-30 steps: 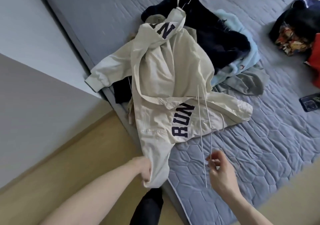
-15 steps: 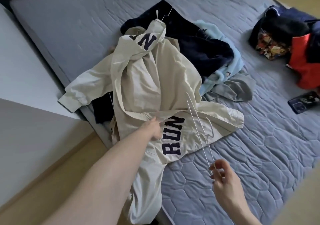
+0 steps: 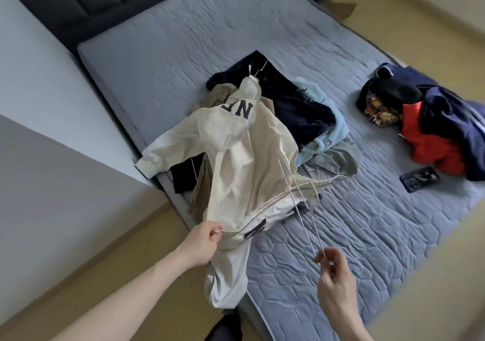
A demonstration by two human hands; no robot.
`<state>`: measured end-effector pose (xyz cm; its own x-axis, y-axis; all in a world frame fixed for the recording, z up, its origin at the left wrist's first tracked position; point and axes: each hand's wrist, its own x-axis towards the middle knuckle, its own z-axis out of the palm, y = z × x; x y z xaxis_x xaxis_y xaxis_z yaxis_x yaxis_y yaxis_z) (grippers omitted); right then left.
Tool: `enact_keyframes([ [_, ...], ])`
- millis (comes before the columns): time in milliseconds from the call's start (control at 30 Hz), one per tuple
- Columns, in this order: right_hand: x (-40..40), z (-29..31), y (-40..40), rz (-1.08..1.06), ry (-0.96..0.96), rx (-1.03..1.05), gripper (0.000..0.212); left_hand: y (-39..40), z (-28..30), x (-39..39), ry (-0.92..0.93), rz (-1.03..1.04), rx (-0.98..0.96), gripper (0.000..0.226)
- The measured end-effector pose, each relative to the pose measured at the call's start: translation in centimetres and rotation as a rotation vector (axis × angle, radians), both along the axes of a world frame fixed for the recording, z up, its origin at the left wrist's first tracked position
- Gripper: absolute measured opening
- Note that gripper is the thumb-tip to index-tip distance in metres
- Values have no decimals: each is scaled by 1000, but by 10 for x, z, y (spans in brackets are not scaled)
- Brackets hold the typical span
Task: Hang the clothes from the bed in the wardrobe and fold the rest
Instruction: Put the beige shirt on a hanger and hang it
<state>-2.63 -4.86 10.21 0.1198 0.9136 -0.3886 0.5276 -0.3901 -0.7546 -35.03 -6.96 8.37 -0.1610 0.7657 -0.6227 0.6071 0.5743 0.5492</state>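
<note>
Lower centre of frame: left hand [image 3: 203, 238] now pinches the front edge of the cream jacket [image 3: 246, 157], fingers curled on the fabric, pulling that edge out toward the lower left; half a second ago the same hand was flat up by the RUN lettering, a second ago down at the hem. Lettering is now mostly folded under, only a dark sliver shows. Right hand [image 3: 334, 275], lower right, holds the thin white wire hanger [image 3: 301, 204] between thumb and fingertips, other fingers loosely curled; hanger's far end has gone in under the opened front, where before it lay on top. Judgement: jacket is being opened so the hanger can be threaded into the shoulders; hanging not yet done

Jacket lies over the near edge of the bed [image 3: 157, 59], one sleeve drooping toward the floor. Fabric looks thin, crisp, creased, likely slippery on wire. Hanger is skinny bent wire, flexes easily. Bed cover is grey quilted, hexagon stitching. Behind the jacket, a soft pile [image 3: 301, 115] of dark navy, pale blue fleece and grey. Right of frame, a red and navy heap [image 3: 430, 136] and a dark phone [image 3: 420, 179]
</note>
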Motion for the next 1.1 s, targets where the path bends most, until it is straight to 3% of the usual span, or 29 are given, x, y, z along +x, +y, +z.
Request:
enact_keyframes([
  [267,20,111,-32,25,164,39,21,-46,168,56,66,-38,411,24],
  [367,44,134,-39,26,242,9,17,-59,216,105,43,-71,457,24],
  [500,85,153,-35,166,253,-5,12,-59,261,172,-66,-100,489,24],
  [667,139,181,-27,377,337,5,37,-67,310,244,-313,42,504,21],
  [800,159,197,-24,439,366,35,33,-78,342,274,-282,55,608,21],
  [900,161,205,-21,492,312,83,35,-98,356,280,-232,72,691,34],
  [1000,153,218,-15,578,302,87,44,-122,370,274,-66,84,785,47],
  [1100,129,239,-14,712,305,106,57,-132,391,261,76,71,823,41],
])
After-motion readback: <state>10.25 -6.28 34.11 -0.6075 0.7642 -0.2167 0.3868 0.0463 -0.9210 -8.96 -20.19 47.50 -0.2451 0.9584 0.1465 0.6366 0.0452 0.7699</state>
